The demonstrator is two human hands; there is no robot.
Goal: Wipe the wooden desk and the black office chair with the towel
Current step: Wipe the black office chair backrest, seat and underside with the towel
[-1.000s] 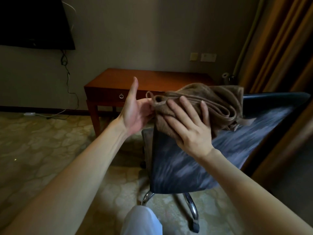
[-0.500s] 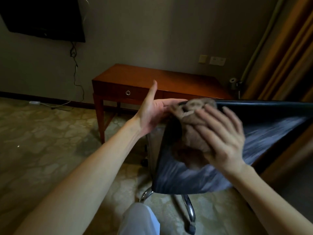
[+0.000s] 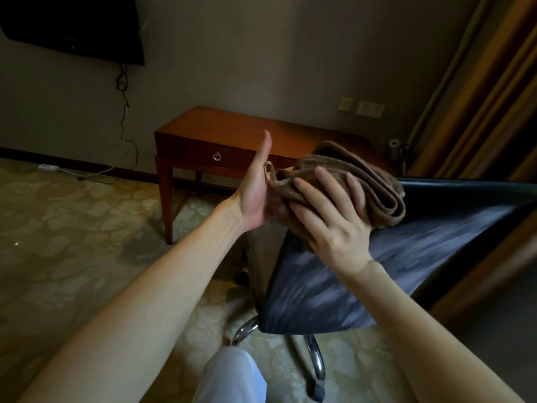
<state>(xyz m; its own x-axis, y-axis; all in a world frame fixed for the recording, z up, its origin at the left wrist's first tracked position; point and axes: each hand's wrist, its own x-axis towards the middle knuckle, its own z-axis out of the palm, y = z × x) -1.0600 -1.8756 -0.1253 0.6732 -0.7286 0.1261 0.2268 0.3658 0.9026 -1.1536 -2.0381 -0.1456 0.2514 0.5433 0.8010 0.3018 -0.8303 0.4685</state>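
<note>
The black office chair (image 3: 406, 257) stands right in front of me with its backrest turned toward me. A folded brown towel (image 3: 366, 181) lies over the backrest's upper left corner. My right hand (image 3: 328, 225) presses the towel flat against the backrest, its fingers spread and straight. My left hand (image 3: 255, 196) is at the backrest's left edge, palm turned inward and thumb straight up; its fingers disappear behind the towel and chair. The wooden desk (image 3: 232, 126), with one ring-pull drawer, stands against the wall beyond the chair.
A dark television (image 3: 72, 24) hangs at the upper left, with a cable running down to a power strip (image 3: 48, 167) on the patterned carpet. Brown curtains (image 3: 479, 112) fill the right side. The chair's chrome base (image 3: 315, 359) and my knee (image 3: 232, 376) are below.
My right hand rubbed the towel down the backrest's left side and back up to the top corner. The left hand stayed at the backrest's edge.
</note>
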